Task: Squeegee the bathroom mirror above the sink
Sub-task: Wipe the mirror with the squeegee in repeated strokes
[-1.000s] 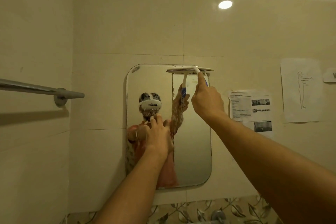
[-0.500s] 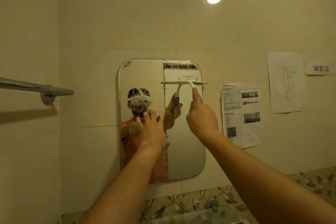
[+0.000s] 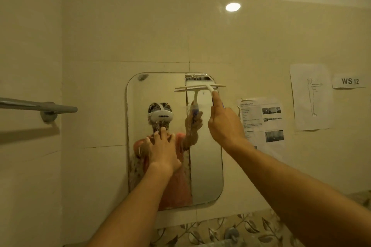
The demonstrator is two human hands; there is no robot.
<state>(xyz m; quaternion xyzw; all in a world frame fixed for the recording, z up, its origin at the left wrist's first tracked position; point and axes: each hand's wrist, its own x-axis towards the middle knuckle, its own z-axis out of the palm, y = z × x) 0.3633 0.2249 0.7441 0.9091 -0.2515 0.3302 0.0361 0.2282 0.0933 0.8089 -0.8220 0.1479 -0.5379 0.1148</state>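
Here, a towel rail (image 3: 38, 106) juts from the left wall. The left hand (image 3: 163, 151) presses spread fingers on the mirror (image 3: 206, 166). The right hand (image 3: 225, 124) grips the squeegee (image 3: 200, 87), its blade against the mirror's upper right. Paper sheets (image 3: 310, 96) hang farther right.

Only one legible text: "WS 12" in bold dark letters on a small white paper label (image 3: 349, 81) taped to the wall, upper right of the frame. Just left of it hung a white sheet (image 3: 310, 97) w/ a line drawing of a standing figure, arm out; tiny marks beside the figure, too small to read. Lower, right of center, a printed notice (image 3: 262, 124) w/ text blocks and small photos was stuck to the wall, its print too blurred to make out.
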